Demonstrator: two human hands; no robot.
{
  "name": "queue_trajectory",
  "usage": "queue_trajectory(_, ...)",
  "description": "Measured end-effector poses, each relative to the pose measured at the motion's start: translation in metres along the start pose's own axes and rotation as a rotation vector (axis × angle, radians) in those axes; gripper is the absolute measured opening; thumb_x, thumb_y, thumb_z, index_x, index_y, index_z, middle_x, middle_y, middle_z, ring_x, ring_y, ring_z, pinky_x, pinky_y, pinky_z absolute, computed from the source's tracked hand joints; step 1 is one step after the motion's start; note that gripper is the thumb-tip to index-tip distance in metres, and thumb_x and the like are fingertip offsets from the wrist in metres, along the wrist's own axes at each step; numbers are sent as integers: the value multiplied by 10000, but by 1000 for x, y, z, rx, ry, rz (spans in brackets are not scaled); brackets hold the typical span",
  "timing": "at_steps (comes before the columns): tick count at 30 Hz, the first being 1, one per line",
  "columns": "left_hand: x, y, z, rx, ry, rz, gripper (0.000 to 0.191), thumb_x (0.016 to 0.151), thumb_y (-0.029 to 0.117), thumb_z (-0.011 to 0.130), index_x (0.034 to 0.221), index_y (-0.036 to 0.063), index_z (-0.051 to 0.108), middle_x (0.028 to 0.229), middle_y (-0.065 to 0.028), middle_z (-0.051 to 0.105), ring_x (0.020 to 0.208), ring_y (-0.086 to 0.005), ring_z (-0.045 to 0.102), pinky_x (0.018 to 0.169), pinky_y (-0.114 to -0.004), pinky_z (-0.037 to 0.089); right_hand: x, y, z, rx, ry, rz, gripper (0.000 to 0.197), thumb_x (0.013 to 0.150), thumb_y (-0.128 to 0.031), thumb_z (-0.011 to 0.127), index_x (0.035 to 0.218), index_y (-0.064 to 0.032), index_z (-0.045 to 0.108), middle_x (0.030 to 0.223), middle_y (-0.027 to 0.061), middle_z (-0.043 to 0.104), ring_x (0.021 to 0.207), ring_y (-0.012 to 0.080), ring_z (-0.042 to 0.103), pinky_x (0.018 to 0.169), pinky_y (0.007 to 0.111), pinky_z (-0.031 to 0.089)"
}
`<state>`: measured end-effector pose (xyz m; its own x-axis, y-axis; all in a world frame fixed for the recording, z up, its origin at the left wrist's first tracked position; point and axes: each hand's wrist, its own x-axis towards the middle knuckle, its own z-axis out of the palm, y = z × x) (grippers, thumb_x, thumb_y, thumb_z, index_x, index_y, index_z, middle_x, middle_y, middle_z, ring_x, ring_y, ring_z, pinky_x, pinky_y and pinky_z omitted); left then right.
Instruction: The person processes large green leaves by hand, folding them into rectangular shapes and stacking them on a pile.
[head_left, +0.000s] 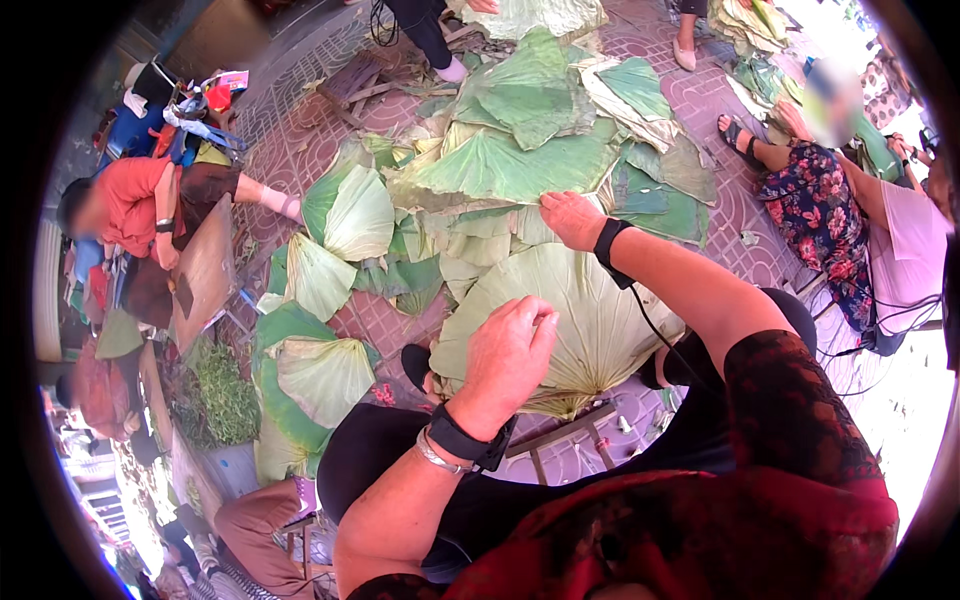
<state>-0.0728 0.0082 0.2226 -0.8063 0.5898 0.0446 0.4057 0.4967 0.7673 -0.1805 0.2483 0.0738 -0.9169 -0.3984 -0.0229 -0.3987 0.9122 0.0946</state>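
Observation:
A large pale lotus leaf (555, 315) is spread in front of my knees, its veins fanning out from the edge nearest me. Over its left part is my left hand (514, 345), fingers curled, with no object visible in it; the palm side is hidden. My right hand (574, 220) reaches past the pale leaf. Its fingertips touch the near edge of a broad green lotus leaf (517, 166) on top of a heap; the thumb is hidden, so I cannot tell whether it grips. More leaves lie beneath, and another green leaf (529, 90) overlaps farther back.
Folded lotus leaves (322, 274) lie to the left on the patterned paving (292, 161). A low wooden stool (562, 439) stands between my legs. One person (139, 199) sits at the left by a board (206, 270); another (817, 210) sits at the right. A cable (652, 319) hangs from my right wristband.

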Motion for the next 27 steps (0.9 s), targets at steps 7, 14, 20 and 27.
queue_trajectory(7, 5, -69, 14, -300, 22, -276, 511, 829, 191, 680, 1227, -63, 485, 1117, -237, 585, 1015, -284, 586, 892, -381, 464, -27, -20, -100, 35, 162, -174, 136, 640, -121, 619, 757, -51, 631, 813, 106, 623, 826, 270, 633, 767, 358, 495)
queue_trajectory(14, 26, -89, 5, -684, 120, -788, 652, 872, 259, 639, 1398, 42, 322, 1250, -82, 526, 1106, -209, 522, 922, -322, 428, -108, -67, -220, 446, 498, -246, 126, 646, -121, 610, 722, -25, 580, 755, 99, 579, 789, 298, 597, 738, 378, 478)
queue_trajectory(20, 30, -97, 12, -1121, -35, -820, 627, 878, 249, 620, 1395, 43, 330, 1276, -75, 510, 1124, -226, 516, 920, -351, 437, -129, -98, -258, 851, 591, -485, 112, 720, -112, 591, 709, -11, 545, 711, 125, 555, 717, 329, 578, 664, 414, 457)
queue_trajectory(27, 24, -113, 40, -1265, -146, -791, 599, 886, 237, 599, 1390, 44, 341, 1307, -65, 492, 1144, -247, 508, 919, -383, 448, -131, -88, -272, 975, 564, -501, 104, 759, -94, 561, 767, 8, 547, 719, 147, 545, 728, 347, 571, 639, 429, 450)
